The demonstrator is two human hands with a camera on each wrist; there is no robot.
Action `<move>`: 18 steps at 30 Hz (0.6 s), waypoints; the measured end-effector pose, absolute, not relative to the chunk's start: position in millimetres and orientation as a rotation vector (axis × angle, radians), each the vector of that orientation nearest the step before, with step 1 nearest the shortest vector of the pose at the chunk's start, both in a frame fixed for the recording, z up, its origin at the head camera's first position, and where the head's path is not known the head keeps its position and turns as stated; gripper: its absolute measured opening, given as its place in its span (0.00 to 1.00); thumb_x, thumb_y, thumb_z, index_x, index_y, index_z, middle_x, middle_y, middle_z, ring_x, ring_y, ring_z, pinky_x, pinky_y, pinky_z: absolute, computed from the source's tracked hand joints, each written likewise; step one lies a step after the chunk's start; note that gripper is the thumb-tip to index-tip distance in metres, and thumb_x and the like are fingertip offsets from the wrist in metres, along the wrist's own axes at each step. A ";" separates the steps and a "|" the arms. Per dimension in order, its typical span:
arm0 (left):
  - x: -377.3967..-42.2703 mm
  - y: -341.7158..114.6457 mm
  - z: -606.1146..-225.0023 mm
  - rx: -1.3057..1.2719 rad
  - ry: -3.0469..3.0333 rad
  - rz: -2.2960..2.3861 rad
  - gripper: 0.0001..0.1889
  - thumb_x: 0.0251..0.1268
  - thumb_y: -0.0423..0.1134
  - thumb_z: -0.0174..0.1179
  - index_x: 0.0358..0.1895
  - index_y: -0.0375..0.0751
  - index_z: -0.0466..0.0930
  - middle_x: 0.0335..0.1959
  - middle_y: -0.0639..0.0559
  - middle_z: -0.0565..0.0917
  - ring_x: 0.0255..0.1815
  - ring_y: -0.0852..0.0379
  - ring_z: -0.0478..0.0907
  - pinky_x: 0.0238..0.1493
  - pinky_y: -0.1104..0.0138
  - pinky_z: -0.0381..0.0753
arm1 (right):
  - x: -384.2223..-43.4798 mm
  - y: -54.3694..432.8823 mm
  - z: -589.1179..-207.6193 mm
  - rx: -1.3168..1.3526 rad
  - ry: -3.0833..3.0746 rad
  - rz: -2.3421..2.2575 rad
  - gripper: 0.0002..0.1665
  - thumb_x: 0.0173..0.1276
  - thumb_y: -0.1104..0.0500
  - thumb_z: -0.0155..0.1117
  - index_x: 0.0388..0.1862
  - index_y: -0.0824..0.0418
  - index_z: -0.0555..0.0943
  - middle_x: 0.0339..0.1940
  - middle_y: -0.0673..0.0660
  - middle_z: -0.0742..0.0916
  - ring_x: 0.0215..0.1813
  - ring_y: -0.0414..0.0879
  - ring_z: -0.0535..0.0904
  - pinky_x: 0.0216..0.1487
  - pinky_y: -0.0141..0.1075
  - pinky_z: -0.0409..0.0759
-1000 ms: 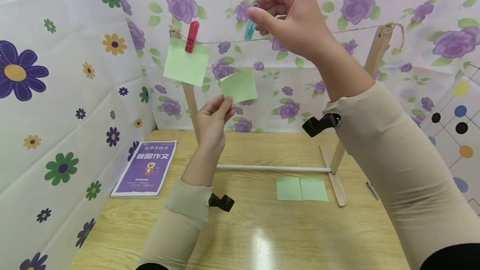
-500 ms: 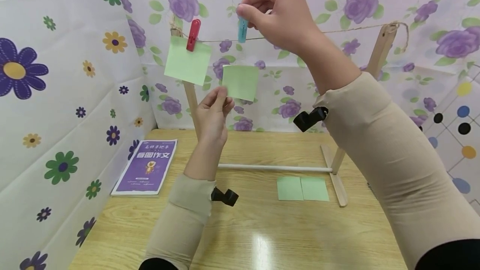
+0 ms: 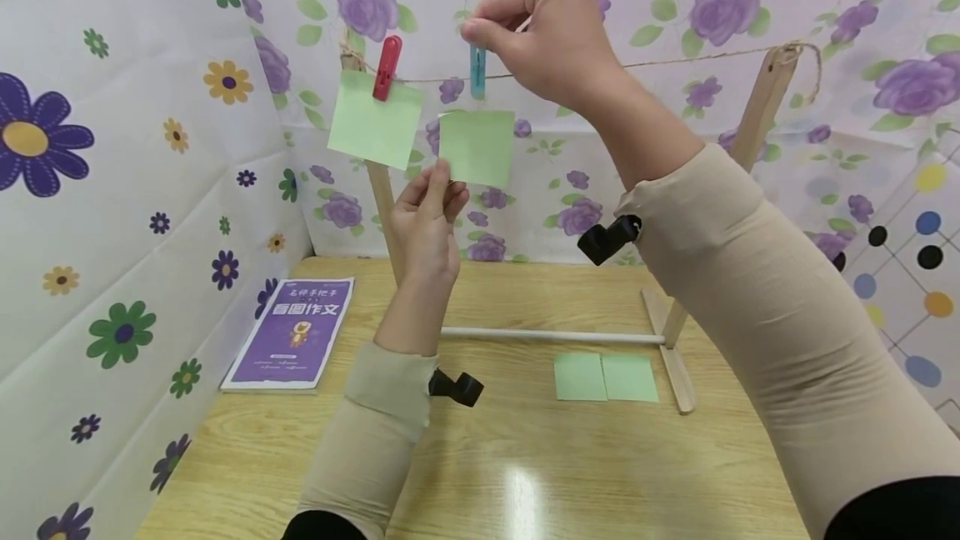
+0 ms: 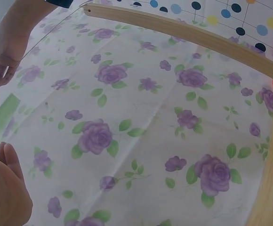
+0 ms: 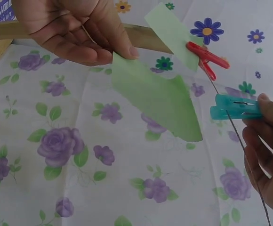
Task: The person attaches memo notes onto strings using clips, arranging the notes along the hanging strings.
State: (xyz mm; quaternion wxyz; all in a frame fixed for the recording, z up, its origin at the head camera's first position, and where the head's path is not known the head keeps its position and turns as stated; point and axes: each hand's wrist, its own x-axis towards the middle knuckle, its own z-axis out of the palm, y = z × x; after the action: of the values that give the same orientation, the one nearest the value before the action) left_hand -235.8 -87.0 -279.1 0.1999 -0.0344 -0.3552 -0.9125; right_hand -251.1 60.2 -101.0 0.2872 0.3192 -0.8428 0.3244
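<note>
My left hand pinches a green paper square by its lower left corner, just below the string. Above it, my right hand pinches the handle end of a blue clothespin. In the right wrist view the clothespin overlaps the string, and the paper lies to its left, a gap between them. To the left a red clothespin holds another green paper square on the string. The left wrist view catches only an edge of the held paper.
The string runs between two wooden posts joined by a white rod near the tabletop. Two green paper squares lie side by side by the right foot. A purple book lies at the left by the wall cloth.
My left hand has raised the paper square and turned it flat toward the head view. My right hand has brought the blue clothespin left and down to the string.
</note>
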 end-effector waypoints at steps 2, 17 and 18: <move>-236.1 -86.5 -278.0 -0.130 -0.984 -2.540 0.06 0.66 0.36 0.70 0.32 0.41 0.84 0.28 0.51 0.85 0.28 0.59 0.84 0.38 0.72 0.88 | -250.5 59.5 -100.9 0.849 -2.258 0.866 0.13 0.74 0.51 0.66 0.44 0.57 0.91 0.43 0.51 0.91 0.38 0.37 0.80 0.42 0.27 0.80; -238.5 -78.3 -267.6 -0.112 -0.884 -2.512 0.07 0.67 0.32 0.68 0.29 0.42 0.84 0.27 0.51 0.85 0.27 0.60 0.84 0.36 0.71 0.88 | -247.8 54.2 -104.4 0.841 -2.314 0.906 0.12 0.73 0.51 0.67 0.44 0.56 0.91 0.43 0.52 0.91 0.38 0.38 0.79 0.37 0.28 0.79; -238.7 -78.2 -267.5 -0.111 -0.879 -2.511 0.07 0.67 0.31 0.68 0.29 0.42 0.84 0.27 0.51 0.85 0.26 0.60 0.84 0.36 0.71 0.88 | -247.8 54.0 -104.7 0.841 -2.316 0.913 0.12 0.73 0.51 0.67 0.43 0.56 0.91 0.43 0.52 0.91 0.38 0.38 0.79 0.37 0.28 0.79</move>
State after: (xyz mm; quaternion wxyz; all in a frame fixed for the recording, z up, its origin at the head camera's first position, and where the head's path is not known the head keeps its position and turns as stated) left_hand -238.7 -78.2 -267.5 0.2373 -0.0407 -0.3207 -0.9161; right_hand -247.8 54.0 -104.7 0.2544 0.3095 -0.8524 0.3360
